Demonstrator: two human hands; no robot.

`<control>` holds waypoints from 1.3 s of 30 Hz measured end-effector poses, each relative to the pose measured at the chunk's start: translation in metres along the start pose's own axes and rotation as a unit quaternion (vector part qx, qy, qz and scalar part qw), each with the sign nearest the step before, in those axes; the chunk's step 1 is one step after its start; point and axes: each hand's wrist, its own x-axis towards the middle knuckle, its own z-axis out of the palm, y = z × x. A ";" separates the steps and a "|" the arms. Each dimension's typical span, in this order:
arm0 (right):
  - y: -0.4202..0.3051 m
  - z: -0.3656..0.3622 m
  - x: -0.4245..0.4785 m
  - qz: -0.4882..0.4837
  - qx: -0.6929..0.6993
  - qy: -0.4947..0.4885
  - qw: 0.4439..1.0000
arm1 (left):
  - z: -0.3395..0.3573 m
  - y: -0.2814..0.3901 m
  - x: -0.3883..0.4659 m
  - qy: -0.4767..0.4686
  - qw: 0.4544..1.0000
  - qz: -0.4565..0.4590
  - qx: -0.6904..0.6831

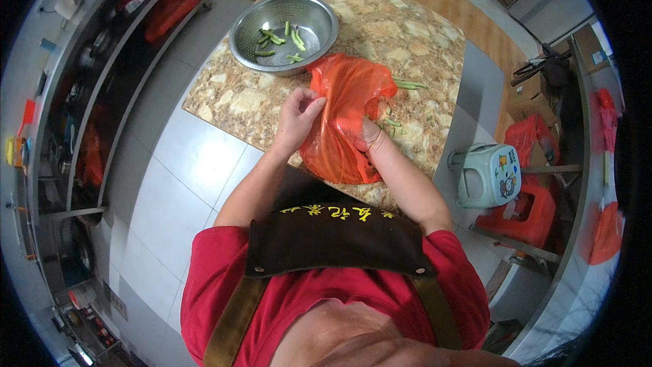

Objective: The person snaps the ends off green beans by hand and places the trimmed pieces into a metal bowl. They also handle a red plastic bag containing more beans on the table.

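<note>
My left hand (300, 112) pinches the side of a thin red plastic bag (333, 127) between thumb and fingers. From the right, my right hand (369, 136) reaches into the bag's mouth, its fingers hidden behind the plastic. A few long green beans (411, 84) stick out beyond the bag, and short bean scraps (393, 122) lie on the tabletop next to my right wrist. Beyond the bag stands a perforated metal colander (239, 43) with several broken bean pieces (272, 36) at its bottom.
The stone-patterned table (244, 102) ends in a corner at the left. A pale green plastic stool (476, 176) is on the floor to the right, beside a red stool (540, 219). Metal shelving (127, 35) with red bags and pans lines the left side.
</note>
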 end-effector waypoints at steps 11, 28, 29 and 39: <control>-0.009 0.034 0.008 -0.059 -0.037 0.030 0.997 | -0.009 0.011 -0.011 -0.013 0.969 0.089 0.229; -0.002 0.045 0.010 -0.130 -0.083 0.069 0.986 | 0.008 0.011 -0.009 0.025 0.991 0.084 0.101; -0.003 0.046 0.011 -0.132 -0.086 0.069 0.985 | 0.002 -0.002 -0.003 -0.001 0.998 0.032 0.051; -0.002 0.039 0.008 -0.103 -0.083 0.079 0.988 | -0.007 0.038 -0.028 0.043 0.949 0.150 0.274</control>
